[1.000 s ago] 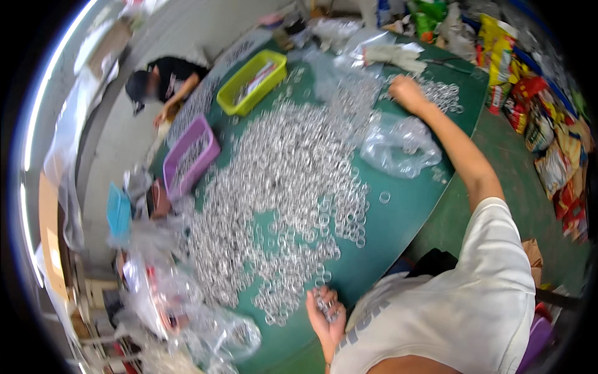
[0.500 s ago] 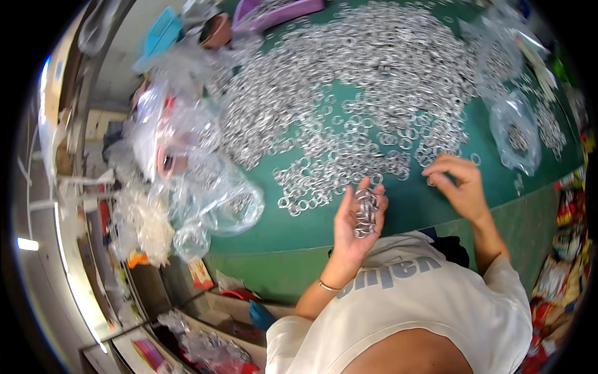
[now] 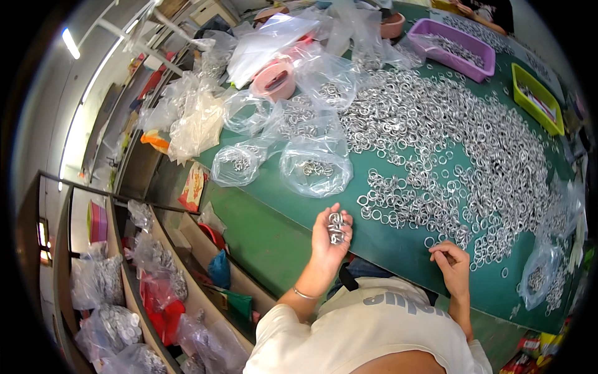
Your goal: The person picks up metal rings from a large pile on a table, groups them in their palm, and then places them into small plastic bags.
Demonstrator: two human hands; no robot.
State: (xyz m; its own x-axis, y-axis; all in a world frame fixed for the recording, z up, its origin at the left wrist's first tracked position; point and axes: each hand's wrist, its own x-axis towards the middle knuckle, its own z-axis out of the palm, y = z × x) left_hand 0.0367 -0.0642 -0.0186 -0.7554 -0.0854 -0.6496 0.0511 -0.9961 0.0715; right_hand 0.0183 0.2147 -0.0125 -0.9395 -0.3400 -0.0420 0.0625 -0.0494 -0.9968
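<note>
My left hand, palm turned up and fingers curled, cradles a small heap of silvery metal rings just off the front edge of the green table. To the right, over the front part of the tabletop, my right hand has its thumb and fingers drawn together. Whatever is between those fingertips is too small to make out. A loose ring lies right beside them. Past both hands, a patch of scattered rings spreads toward a large, dense pile of rings.
Clear plastic bags with rings stand left of the pile; another bag lies far right. A purple bin, a yellow-green basket and a pink tub sit farther back. Shelves with bagged goods fill the lower left. Another person is at the far side.
The view has swung to the left, bringing the shelves and the far bins into sight. My left hand still holds its rings. My right hand's fingers have drawn closer together near the scattered rings.
</note>
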